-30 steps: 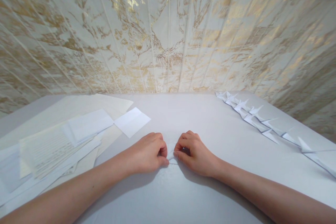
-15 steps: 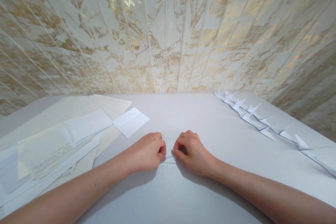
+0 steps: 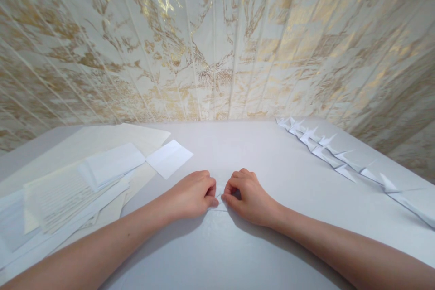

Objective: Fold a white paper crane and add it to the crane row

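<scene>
Folded white paper (image 3: 220, 205), small and mostly covered, at the middle of the scene on the pale bench (image 3: 170, 258). Lies between left hand (image 3: 195, 195) and right hand (image 3: 248, 197), with only a narrow strip in sight. Shows a thin line along the near side and a small raised point in the gap; full shape too hidden to tell.

Left hand at the left end of the paper: thumb and fingers (image 3: 211, 188) together, clamped on that end, knuckles uppermost. Right hand at the right end: tips of thumb and forefinger together on the paper, with a dark rounded opening behind the pinch. Just a slim gap from one hand to the other. Forearms (image 3: 129, 235) slanting in from near left and near right.

Beyond the left hand, near but apart from it, a white square sheet (image 3: 170, 158), one corner up against a stack of white slips (image 3: 115, 163). Farther left, overlapping lined pages (image 3: 64, 201), with a large cream sheet (image 3: 146, 133) underneath and spreading toward the far edge.

On the right, well apart from the right hand, pointed folded pieces (image 3: 319, 149) in slanting lines from far to near. Behind the bench, a white backdrop (image 3: 217, 54) with gold patterning.
</scene>
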Demonstrator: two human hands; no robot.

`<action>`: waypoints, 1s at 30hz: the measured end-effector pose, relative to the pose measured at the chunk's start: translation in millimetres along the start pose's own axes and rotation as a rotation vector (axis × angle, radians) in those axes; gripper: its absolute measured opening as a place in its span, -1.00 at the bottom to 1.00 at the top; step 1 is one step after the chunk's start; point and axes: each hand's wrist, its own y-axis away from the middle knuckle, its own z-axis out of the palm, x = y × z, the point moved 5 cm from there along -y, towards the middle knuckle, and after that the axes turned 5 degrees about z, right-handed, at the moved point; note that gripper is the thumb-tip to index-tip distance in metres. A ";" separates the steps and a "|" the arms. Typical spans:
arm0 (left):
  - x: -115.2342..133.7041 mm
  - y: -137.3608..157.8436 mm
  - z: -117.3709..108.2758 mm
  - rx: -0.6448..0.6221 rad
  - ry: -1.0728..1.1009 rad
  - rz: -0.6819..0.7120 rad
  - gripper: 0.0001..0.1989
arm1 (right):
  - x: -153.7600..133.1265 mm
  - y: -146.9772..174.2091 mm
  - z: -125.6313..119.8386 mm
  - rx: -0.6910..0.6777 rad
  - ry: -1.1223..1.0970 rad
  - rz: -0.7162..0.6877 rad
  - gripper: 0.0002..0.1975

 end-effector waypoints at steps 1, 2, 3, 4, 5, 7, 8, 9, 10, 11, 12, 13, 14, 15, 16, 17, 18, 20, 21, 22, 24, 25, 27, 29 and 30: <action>0.5 0.1 0.2 -0.002 -0.001 -0.005 -0.90 | -0.1 -0.1 0.0 0.000 0.002 -0.001 -0.89; 0.9 0.1 0.4 -0.003 0.000 -0.008 -0.91 | -0.1 -0.1 0.1 0.000 0.003 -0.002 -0.89; 1.1 0.1 0.5 -0.005 0.001 -0.010 -0.91 | -0.1 -0.1 0.3 0.000 0.002 -0.003 -0.89; 1.2 0.1 0.7 -0.004 0.001 -0.010 -0.91 | 0.0 0.0 0.4 0.000 0.001 -0.004 -0.89; 1.1 0.0 0.9 -0.005 0.001 -0.011 -0.91 | 0.2 0.0 0.6 0.002 0.001 -0.005 -0.89; 0.8 -0.1 1.4 -0.009 0.001 -0.017 -0.91 | 0.6 0.1 0.9 0.004 0.002 -0.004 -0.89; 0.8 -0.1 1.5 -0.010 0.000 -0.019 -0.91 | 0.7 0.1 1.0 0.005 0.002 -0.003 -0.89; 0.9 -0.1 1.4 -0.010 -0.003 -0.020 -0.92 | 0.8 0.1 1.0 0.005 0.003 -0.003 -0.89; 1.0 -0.1 1.3 -0.013 -0.006 -0.022 -0.92 | 0.8 0.1 1.0 0.002 0.004 -0.003 -0.88; 1.1 -0.1 1.2 -0.018 -0.008 -0.022 -0.93 | 0.8 0.1 0.9 -0.001 0.006 -0.004 -0.89; 1.3 -0.1 1.2 -0.023 -0.007 -0.020 -0.93 | 0.6 0.2 0.8 -0.007 0.010 -0.006 -0.90; 1.3 -0.2 1.1 -0.028 -0.005 -0.017 -0.93 | 0.4 0.4 0.4 -0.012 0.016 -0.009 -0.91; 1.4 -0.2 1.0 -0.031 -0.003 -0.013 -0.94 | 0.3 0.7 0.0 -0.018 0.022 -0.011 -0.92; 1.4 -0.2 0.9 -0.033 -0.001 -0.008 -0.93 | 0.3 1.0 -0.6 -0.025 0.027 -0.013 -0.94; 1.4 -0.2 0.8 -0.034 0.001 -0.004 -0.93 | 0.3 1.2 -1.1 -0.032 0.030 -0.014 -0.95; 1.3 -0.1 0.6 -0.034 0.000 -0.002 -0.93 | 0.3 1.3 -1.8 -0.037 0.032 -0.014 -0.94; 1.3 0.1 0.5 -0.033 -0.001 0.000 -0.93 | 0.4 1.2 -2.4 -0.041 0.031 -0.015 -0.93; 1.3 0.5 0.4 -0.031 -0.001 0.004 -0.93 | 0.6 0.2 -3.2 -0.044 0.019 -0.012 -0.89; 1.3 0.7 0.4 -0.029 -0.001 0.007 -0.93 | 0.8 -0.5 -3.3 -0.044 0.010 -0.008 -0.87; 1.3 0.9 0.3 -0.026 -0.001 0.009 -0.92 | 1.0 -1.2 -3.2 -0.042 -0.002 0.000 -0.86; 1.2 1.2 0.4 -0.022 0.003 0.013 -0.92 | 1.3 -2.1 -2.4 -0.032 -0.022 0.017 -0.90; 1.2 1.3 0.5 -0.022 0.005 0.013 -0.92 | 1.2 -1.9 -1.9 -0.020 -0.022 0.022 -0.93; 1.5 1.3 0.6 -0.023 0.010 0.012 -0.92 | 0.3 -0.5 -0.8 0.008 0.006 0.014 -0.96; 2.1 1.3 0.2 -0.028 0.009 0.010 -0.93 | -1.1 1.7 0.5 0.028 0.051 -0.014 -0.92; 2.4 1.3 -0.1 -0.032 0.007 0.010 -0.94 | -1.5 2.8 1.1 0.032 0.070 -0.026 -0.91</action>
